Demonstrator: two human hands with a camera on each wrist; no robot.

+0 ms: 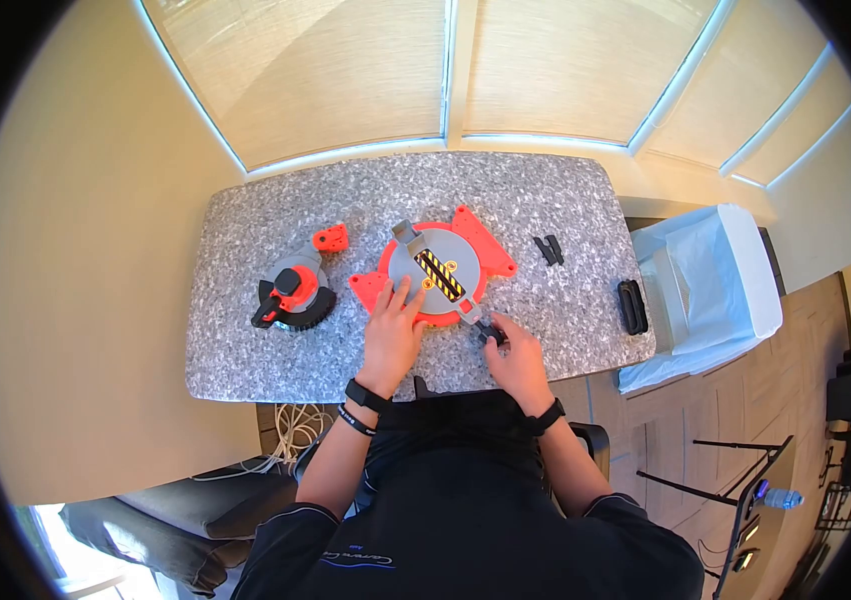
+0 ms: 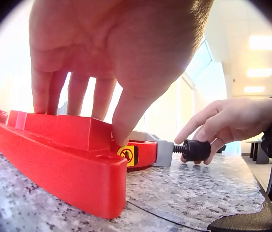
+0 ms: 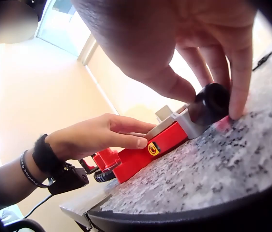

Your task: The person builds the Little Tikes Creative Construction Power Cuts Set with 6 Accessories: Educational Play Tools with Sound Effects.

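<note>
A red miter saw base (image 1: 485, 245) with a round grey turntable (image 1: 405, 268) lies on the granite-patterned table (image 1: 295, 200). Yellow-and-black stripes mark the slot across the turntable. My left hand (image 1: 391, 340) rests on the base's near left side, its fingers straight and spread over the red edge and grey disc. At the front arm of the turntable, my right hand (image 1: 517, 362) pinches a black knob (image 2: 197, 151) between thumb and fingers. In the left wrist view a black threaded shaft (image 2: 179, 149) shows between the knob and the grey arm.
The saw's upper part (image 1: 295, 285), grey and red with a black guard, stands on the left. To the right lie small black pieces (image 1: 548, 250) and a black oblong part (image 1: 632, 307). A lined white bin (image 1: 745, 270) stands beyond the table's right edge.
</note>
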